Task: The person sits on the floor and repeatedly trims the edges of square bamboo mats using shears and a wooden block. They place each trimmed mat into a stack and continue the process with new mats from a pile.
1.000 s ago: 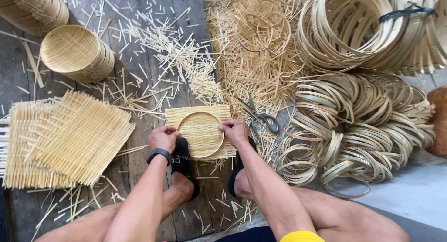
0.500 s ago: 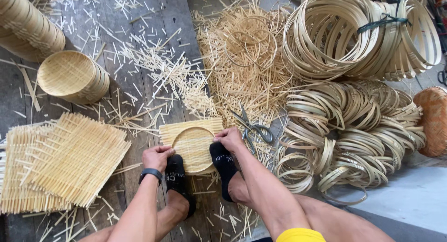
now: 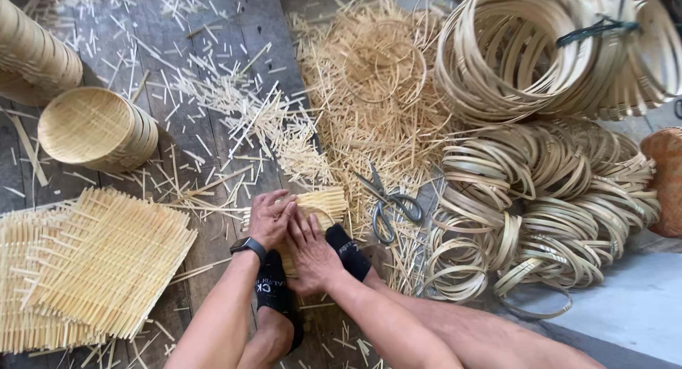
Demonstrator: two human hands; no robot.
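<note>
We see a stack of round shallow woven bamboo baskets [image 3: 99,127] lying on its side at the left, its open mouth showing nothing inside; a taller stack [image 3: 32,56] lies beyond it. The surface is a dark grey plank floor [image 3: 213,28] strewn with pale bamboo offcuts [image 3: 369,92]. Both our hands press flat on a small square mat of pale woven bamboo strips [image 3: 323,202] between two black-socked feet [image 3: 273,291]: the left hand [image 3: 271,218] on its left edge, the right hand [image 3: 312,255] spread across it, neither clenched. Grey metal scissors [image 3: 387,198] lie just to the right. Larger woven mats [image 3: 92,262] lie left; coils of bamboo hoops [image 3: 554,198] crowd the right.
</note>
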